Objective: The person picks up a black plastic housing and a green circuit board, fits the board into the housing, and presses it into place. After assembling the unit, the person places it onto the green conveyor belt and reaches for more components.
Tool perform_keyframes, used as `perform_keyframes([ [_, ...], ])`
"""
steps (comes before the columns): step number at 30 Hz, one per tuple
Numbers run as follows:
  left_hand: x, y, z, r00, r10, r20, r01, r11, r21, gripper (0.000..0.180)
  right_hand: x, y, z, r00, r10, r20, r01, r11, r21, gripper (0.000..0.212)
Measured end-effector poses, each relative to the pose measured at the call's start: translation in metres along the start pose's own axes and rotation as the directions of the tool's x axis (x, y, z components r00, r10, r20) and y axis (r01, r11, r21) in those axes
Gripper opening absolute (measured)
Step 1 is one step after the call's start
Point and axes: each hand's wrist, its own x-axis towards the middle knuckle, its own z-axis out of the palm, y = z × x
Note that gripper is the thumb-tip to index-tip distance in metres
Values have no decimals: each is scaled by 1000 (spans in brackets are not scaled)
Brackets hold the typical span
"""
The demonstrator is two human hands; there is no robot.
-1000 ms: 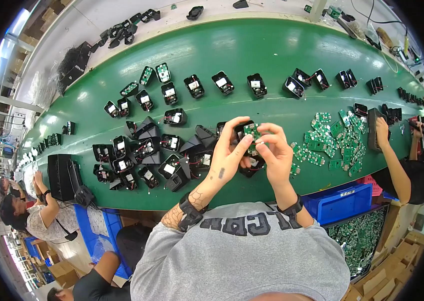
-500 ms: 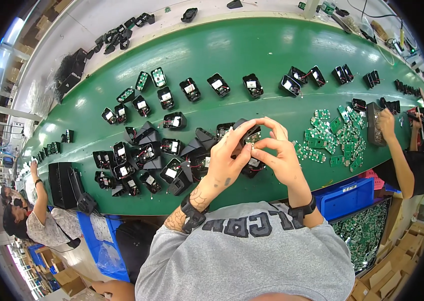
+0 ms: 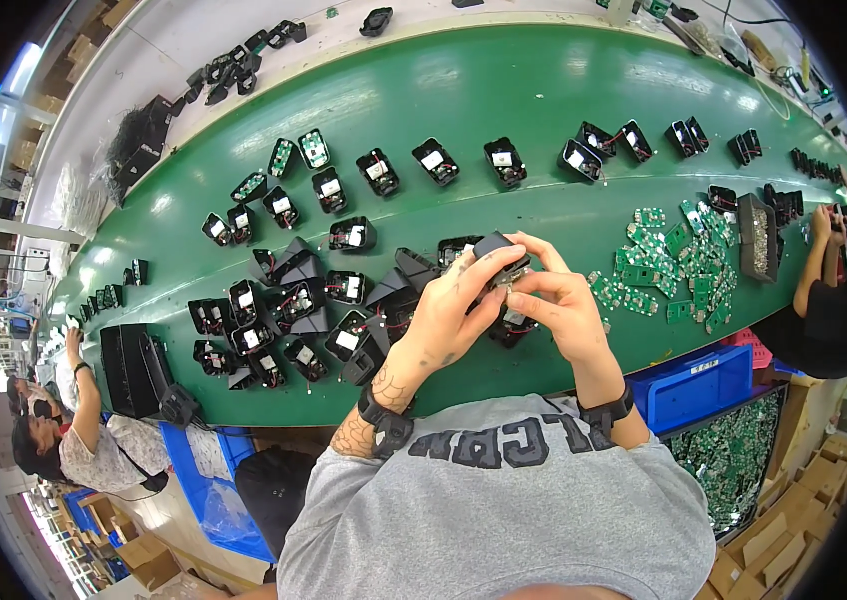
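A black plastic housing [image 3: 496, 246] is up off the bench in front of me. My left hand [image 3: 446, 312] is closed around it, with the thumb at its near side. My right hand [image 3: 565, 308] bends in from the right, fingertips pinched together at the near side of the housing. Whatever is between those fingertips is too small and hidden to make out. Just below and behind my hands lie more black housings, one of them an open housing [image 3: 347, 287] with a white block and red wires inside.
Loose green circuit boards [image 3: 678, 262] are heaped to the right, beside a long black bin [image 3: 758, 238] of small parts. Open housings stand in a row across the green bench [image 3: 543, 110]. A blue crate [image 3: 691, 388] sits below the bench edge. Co-workers are at both sides.
The housing has turned in my hands and shows more of its black outer side. At the right, a co-worker's hand has pulled away from the black bin.
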Motion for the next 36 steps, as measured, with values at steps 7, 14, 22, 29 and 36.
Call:
perform_keyframes([
  [7,3,-1,1,998,-41,37,42,999,-35,48,-3,6,-7,997,81,9,-82,992,98,11],
  [14,5,0,1,998,-18,66,19,1000,-7,48,-5,15,-4,999,38,-6,-37,990,139,11],
  [22,7,4,5,1000,-5,12,6,998,-68,48,-8,26,5,996,-18,-93,44,959,279,9],
  [29,6,2,12,998,63,-24,-65,995,-78,46,-9,19,0,996,-47,-77,65,965,256,9],
  [36,5,3,17,999,28,-33,-32,988,-151,42,-9,11,-5,996,-75,-55,83,982,170,11],
])
